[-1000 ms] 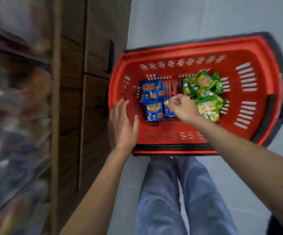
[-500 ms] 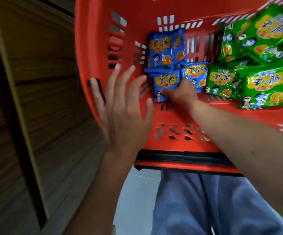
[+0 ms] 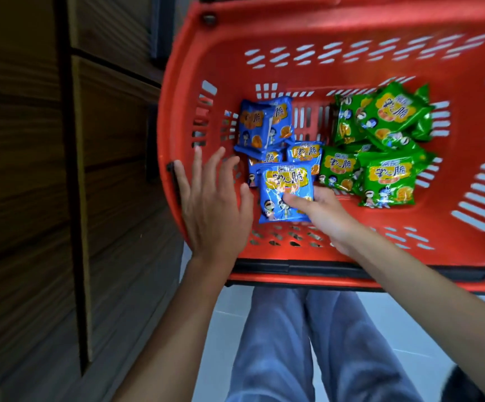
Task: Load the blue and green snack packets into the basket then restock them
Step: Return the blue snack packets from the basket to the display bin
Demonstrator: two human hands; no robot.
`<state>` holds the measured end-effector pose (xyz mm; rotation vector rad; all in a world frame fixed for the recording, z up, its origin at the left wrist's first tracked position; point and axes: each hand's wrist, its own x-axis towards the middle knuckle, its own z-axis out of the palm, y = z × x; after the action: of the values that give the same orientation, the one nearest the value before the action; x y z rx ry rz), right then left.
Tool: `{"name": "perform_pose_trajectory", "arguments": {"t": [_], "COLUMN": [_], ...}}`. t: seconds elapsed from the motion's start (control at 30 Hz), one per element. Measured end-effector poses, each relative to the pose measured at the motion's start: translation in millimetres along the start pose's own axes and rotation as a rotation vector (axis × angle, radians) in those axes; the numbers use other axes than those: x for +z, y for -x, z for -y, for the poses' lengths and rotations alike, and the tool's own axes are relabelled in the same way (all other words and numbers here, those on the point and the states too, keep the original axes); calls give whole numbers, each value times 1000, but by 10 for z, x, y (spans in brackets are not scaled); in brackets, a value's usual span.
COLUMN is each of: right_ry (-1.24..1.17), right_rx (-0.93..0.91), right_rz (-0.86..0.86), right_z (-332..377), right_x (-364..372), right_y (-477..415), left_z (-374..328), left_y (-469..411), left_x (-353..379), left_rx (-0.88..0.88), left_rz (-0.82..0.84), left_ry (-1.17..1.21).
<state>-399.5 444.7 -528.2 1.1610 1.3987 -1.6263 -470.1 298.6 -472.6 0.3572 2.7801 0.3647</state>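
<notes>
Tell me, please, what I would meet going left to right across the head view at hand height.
The wooden cabinet → left hand, open, at the red basket's left rim → blue packet pinched by the right hand → green packets → the basket's slotted right wall.

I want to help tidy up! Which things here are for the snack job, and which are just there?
For the job: red basket, blue packet held by the right hand, other blue packets, green packets, open left hand.
Just there: wooden cabinet, grey floor, blue trousers.
</notes>
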Motion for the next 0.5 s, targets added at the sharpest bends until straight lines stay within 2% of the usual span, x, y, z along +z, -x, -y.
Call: {"name": "perform_pose_trajectory", "arguments": {"t": [0.07, 0.13, 0.2, 0.23, 0.3, 0.37, 0.43, 0.5], "right_ry": [-61, -87, -64, -20, 117, 244, 231, 221], "right_rx": [-67, -125, -135, -132, -110, -86, -75, -123], "right_rz": [78, 145, 210, 236, 251, 221, 175, 13], "right_z": [79, 141, 213, 255, 371, 485, 573, 649], "right_x": [-5, -5, -9, -10, -19, -47, -72, -60], "right_y": [176, 258, 265, 241, 129, -59, -310, -627], "left_z": [-46, -82, -134, -156, -180, -159, -121, -106], "left_y": [-1, 15, 15, -3, -56, -101, -142, -184], "left_x": [16, 68, 139, 172, 218, 278, 342, 405], "left_rx": [6, -59, -291, -428, -656, -786, -863, -947], "left_rz": [67, 242, 403, 426, 389, 342, 282, 243], "left_ry": [57, 171, 488, 671, 919, 1065, 1112, 1133]}}
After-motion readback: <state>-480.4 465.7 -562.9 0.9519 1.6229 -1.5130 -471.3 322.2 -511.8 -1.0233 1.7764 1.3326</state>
